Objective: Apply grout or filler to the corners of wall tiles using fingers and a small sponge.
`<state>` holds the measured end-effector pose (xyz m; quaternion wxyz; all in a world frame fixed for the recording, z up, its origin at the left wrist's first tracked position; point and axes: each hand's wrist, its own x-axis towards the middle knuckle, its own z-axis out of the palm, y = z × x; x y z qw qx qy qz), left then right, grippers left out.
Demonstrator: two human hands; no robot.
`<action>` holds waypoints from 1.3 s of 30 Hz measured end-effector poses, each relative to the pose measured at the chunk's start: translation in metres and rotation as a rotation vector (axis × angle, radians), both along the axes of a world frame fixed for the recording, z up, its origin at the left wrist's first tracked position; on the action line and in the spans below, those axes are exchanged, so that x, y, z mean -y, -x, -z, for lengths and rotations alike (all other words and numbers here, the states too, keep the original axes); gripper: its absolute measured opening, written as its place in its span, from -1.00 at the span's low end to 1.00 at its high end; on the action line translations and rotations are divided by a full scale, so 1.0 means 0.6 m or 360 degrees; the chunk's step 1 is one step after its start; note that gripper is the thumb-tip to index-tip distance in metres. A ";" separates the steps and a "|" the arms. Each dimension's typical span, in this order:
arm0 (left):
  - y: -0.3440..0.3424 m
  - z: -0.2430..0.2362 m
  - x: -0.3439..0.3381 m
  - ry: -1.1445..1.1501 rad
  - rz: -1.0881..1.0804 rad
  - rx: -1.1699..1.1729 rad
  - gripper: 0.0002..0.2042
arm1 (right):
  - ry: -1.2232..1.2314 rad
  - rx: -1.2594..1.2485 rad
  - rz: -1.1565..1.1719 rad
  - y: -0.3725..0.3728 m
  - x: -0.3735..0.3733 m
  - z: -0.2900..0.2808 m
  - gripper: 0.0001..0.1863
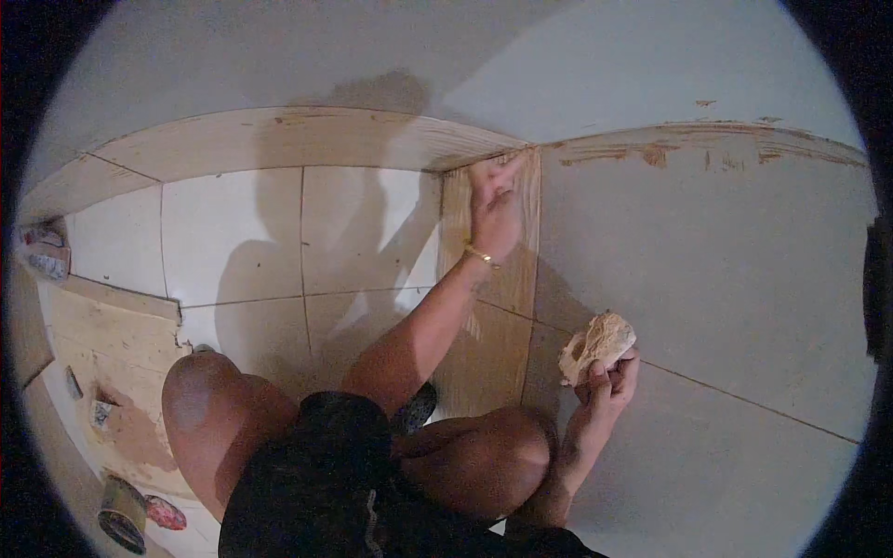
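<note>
My left hand (495, 216), with a yellow band at the wrist, reaches into the corner where two wood-look tile strips meet. Its fingers stretch out against the end of the upright wood-look strip (502, 344), near the joint at the top. In my right hand (609, 383) is a torn, beige, sponge-like chunk (598, 346), gripped between thumb and fingers from below. It is held in front of the large grey surface (707, 279), to the right of my knee.
Another wood-look strip (214, 144) runs leftward beneath the pale wall (605, 74). White tiles (228, 228) lie beside it. At left are a stained board (112, 325), a dark-rimmed can (123, 516) and a red-and-white item (166, 511). Brown smears (651, 153) mark the grey surface's upper edge.
</note>
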<state>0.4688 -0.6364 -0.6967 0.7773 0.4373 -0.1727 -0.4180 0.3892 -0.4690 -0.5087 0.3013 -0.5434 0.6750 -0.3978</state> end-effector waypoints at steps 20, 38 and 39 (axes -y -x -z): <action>-0.011 0.206 0.054 -0.0742 -0.0228 0.0662 -0.68 | 0.0027 0.0127 -0.0096 -0.014 -0.006 0.008 -0.66; 0.008 0.152 0.086 -0.0737 0.0229 0.0847 -0.62 | -0.0054 0.0185 -0.0077 0.004 -0.003 -0.003 -0.69; 0.016 0.131 0.090 -0.0762 0.0216 0.0722 -0.60 | -0.0050 0.0187 -0.0078 0.001 -0.003 -0.005 -0.69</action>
